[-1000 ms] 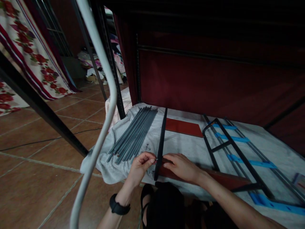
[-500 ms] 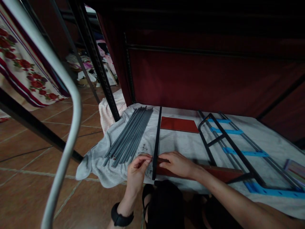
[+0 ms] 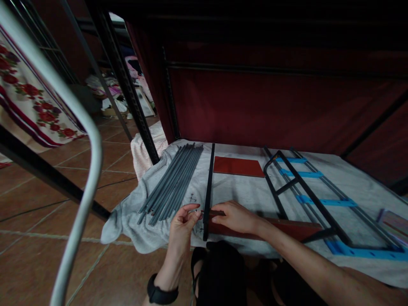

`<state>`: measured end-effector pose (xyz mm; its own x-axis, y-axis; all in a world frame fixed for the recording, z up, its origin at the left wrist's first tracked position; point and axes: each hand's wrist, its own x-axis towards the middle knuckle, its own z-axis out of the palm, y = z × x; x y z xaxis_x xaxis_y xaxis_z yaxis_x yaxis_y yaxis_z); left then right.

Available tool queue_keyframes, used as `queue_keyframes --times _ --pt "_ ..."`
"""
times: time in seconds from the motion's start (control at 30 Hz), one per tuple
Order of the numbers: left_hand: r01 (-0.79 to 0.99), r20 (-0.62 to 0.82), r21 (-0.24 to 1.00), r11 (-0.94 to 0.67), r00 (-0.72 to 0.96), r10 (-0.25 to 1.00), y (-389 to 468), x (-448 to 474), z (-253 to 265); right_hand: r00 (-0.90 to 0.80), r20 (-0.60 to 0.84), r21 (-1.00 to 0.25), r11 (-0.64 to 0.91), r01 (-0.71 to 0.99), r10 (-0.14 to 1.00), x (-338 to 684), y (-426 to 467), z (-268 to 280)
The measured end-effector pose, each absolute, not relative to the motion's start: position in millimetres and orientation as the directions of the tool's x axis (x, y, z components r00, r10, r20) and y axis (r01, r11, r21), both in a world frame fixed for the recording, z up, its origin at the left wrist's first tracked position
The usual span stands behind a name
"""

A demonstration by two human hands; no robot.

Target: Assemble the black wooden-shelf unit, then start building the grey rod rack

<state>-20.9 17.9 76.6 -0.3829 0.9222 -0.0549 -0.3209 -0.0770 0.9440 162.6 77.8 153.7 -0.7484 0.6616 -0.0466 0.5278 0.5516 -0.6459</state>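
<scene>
My left hand pinches a small screw at the left side of a black metal bar. Another screw sits in the bar just below it. On the bar's other side, my right hand grips the upper edge of a reddish-brown board. The board stands on edge, its left end against the bar. At its right end is a black tube frame. A few loose screws lie on the cloth above my left hand.
Grey rods lie bundled at the left on the grey cloth. A flat red-brown board lies behind the hands. Blue plastic strips with tubes lie to the right. A white curved pipe crosses the left foreground.
The camera view has shifted slightly. My left thumb and forefinger have parted a little around the screw at the bar, while my right hand keeps its hold on the board.
</scene>
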Motion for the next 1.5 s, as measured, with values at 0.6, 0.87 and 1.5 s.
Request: queue_keyframes --times 0.6,0.87,1.5 --pt "-0.431 -0.153 0.901 -0.037 -0.398 0.905 14 -12 88 -0.752 -0.044 -0.658 0.547 0.518 0.658 163 78 152" --pt "-0.355 -0.065 0.932 -0.075 -0.365 0.929 13 -14 86 -0.772 -0.076 -0.667 0.543 0.51 0.632 164 85 152" --pt "-0.443 -0.096 0.893 -0.08 -0.362 0.927 16 -13 82 -0.801 -0.054 -0.661 0.58 0.476 0.596 166 82 155"
